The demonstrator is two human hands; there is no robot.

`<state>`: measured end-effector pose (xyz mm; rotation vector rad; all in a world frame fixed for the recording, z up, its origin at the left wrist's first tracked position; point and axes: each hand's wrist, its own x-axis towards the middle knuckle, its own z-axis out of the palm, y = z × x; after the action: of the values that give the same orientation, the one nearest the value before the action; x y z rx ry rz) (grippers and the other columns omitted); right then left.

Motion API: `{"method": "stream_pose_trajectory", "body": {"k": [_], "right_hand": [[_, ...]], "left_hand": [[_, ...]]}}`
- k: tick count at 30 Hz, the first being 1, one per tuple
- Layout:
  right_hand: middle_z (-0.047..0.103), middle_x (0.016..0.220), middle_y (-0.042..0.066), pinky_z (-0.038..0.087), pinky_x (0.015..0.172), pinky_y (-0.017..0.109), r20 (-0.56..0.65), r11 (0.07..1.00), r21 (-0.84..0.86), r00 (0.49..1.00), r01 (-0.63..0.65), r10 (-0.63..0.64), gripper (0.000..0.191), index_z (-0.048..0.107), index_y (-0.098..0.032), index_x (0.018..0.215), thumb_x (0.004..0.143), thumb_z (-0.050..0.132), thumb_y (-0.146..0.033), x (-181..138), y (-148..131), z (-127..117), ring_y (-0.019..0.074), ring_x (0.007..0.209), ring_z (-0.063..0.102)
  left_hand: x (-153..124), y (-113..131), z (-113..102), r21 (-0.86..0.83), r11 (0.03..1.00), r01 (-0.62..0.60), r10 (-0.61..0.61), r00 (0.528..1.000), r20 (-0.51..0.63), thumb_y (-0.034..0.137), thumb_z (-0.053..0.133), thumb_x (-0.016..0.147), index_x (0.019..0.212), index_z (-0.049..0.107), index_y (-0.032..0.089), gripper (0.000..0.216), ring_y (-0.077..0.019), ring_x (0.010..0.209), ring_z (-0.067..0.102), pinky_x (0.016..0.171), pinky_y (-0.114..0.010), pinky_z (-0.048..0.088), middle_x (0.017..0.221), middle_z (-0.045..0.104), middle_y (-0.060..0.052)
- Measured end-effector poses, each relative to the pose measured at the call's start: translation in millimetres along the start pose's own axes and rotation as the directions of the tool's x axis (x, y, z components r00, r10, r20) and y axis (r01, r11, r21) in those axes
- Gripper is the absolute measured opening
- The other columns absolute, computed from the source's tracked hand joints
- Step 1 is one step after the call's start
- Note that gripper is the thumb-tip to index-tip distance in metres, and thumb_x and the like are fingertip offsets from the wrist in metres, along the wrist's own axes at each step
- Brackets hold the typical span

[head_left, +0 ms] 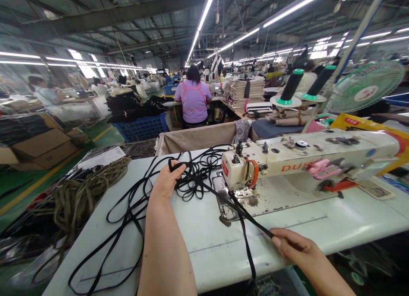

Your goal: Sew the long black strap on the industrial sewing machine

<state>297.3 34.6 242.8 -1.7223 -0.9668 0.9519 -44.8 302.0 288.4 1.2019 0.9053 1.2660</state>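
My left hand (168,179) reaches out over the white table (198,236) and pinches a black strap (236,206) where it meets a tangled heap of the same strap (194,172). My right hand (292,245) grips the strap near the table's front edge, fingers closed on it. The strap runs taut between both hands, passing in front of the needle end of a white sewing machine (306,159). A loose end hangs down over the table edge below my right hand.
A pile of olive cord (79,193) lies left of the table. A green fan (366,87) and thread cones (292,85) stand behind the machine. A person in a purple top (193,100) sits ahead, back turned. Cardboard boxes (38,147) sit on the floor at left.
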Motion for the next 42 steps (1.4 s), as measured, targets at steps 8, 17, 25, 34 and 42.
{"method": "stream_pose_trajectory", "body": {"k": [8, 17, 25, 34, 42], "right_hand": [[0.078, 0.095, 0.010, 0.061, 0.086, 0.041, 0.037, 0.947, -0.114, 0.954, 0.301, -0.299, 0.041, 0.088, -0.028, 0.101, 0.091, 0.073, -0.064, -11, -8, 1, 0.0296, 0.094, 0.072], [0.077, 0.092, 0.005, 0.054, 0.088, 0.040, 0.278, 0.253, -0.568, 0.473, 0.783, -0.836, 0.031, 0.075, -0.028, 0.126, 0.102, 0.062, -0.014, -33, -13, 2, 0.0240, 0.095, 0.070], [0.071, 0.087, 0.007, 0.047, 0.091, 0.038, 0.336, 0.084, -0.603, 0.348, 0.793, -0.875, 0.019, 0.070, -0.012, 0.108, 0.104, 0.053, -0.005, -35, -7, 9, 0.0226, 0.095, 0.065], [0.072, 0.087, 0.007, 0.047, 0.093, 0.037, 0.347, 0.076, -0.599, 0.343, 0.797, -0.873, 0.020, 0.069, -0.014, 0.103, 0.106, 0.051, -0.006, -32, -5, 11, 0.0223, 0.095, 0.066], [0.074, 0.086, 0.005, 0.047, 0.095, 0.036, 0.359, 0.037, -0.604, 0.313, 0.796, -0.880, 0.029, 0.069, -0.016, 0.101, 0.110, 0.043, -0.007, -32, -13, 11, 0.0208, 0.093, 0.069]], "left_hand": [[2, -7, -5, 0.246, 0.969, 0.004, 0.007, 0.999, -0.044, 0.057, 0.094, 0.068, 0.084, 0.071, 0.019, 0.047, -0.0127, 0.059, 0.045, 0.055, -0.025, 0.030, 0.065, 0.055, 0.003], [4, -3, 2, 0.048, 0.997, 0.066, -0.057, 0.983, -0.176, 0.051, 0.100, 0.053, 0.087, 0.077, 0.013, 0.056, -0.0143, 0.071, 0.058, 0.053, -0.019, 0.034, 0.078, 0.068, -0.006], [5, 2, 4, -0.108, 0.991, 0.083, -0.104, 0.973, -0.204, 0.023, 0.092, 0.046, 0.078, 0.072, 0.013, 0.039, -0.0107, 0.066, 0.056, 0.048, -0.016, 0.033, 0.082, 0.066, -0.003], [10, -3, 1, -0.218, 0.974, -0.066, 0.013, 0.972, -0.235, 0.012, 0.091, 0.045, 0.078, 0.068, 0.015, 0.040, -0.0093, 0.066, 0.055, 0.052, -0.016, 0.035, 0.079, 0.065, 0.000], [12, -8, -1, -0.247, 0.955, -0.165, 0.109, 0.968, -0.226, 0.014, 0.094, 0.053, 0.087, 0.069, 0.017, 0.042, -0.0120, 0.074, 0.061, 0.065, -0.020, 0.045, 0.083, 0.068, 0.000]]}}
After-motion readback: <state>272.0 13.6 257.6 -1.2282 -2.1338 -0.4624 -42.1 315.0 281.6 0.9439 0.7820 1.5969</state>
